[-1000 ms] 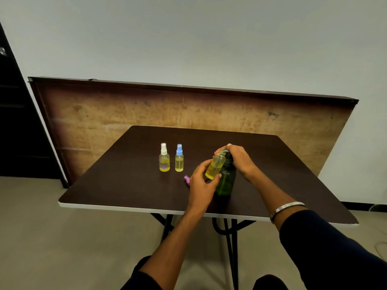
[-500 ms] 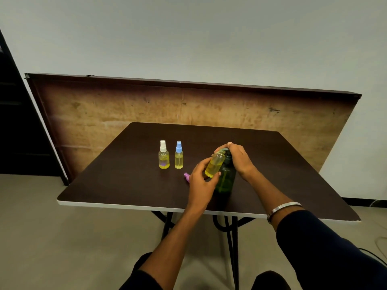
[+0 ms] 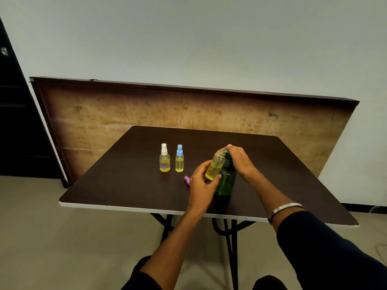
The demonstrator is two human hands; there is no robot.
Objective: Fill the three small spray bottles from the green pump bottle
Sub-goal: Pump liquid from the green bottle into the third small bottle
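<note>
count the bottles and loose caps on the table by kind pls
small spray bottles: 3 (white-capped, blue-capped, uncapped one held in the left hand)
green pump bottles: 1, right hand on its pump
loose purple caps: 1
total: 5

light: dim, even, glowing soft overhead | shadows: pooling faint under table (image 3: 125, 181) | glare: none | focus: staying sharp centrally | edges: bending wide-angle at wall board (image 3: 104, 114)

Counted on the table (image 3: 129, 185)

Three small spray bottles are seen: white-capped (image 3: 164, 158), blue-capped (image 3: 179, 159), uncapped (image 3: 214, 168); one green pump bottle (image 3: 226, 183); one pink cap (image 3: 187, 179); two hands.
</note>
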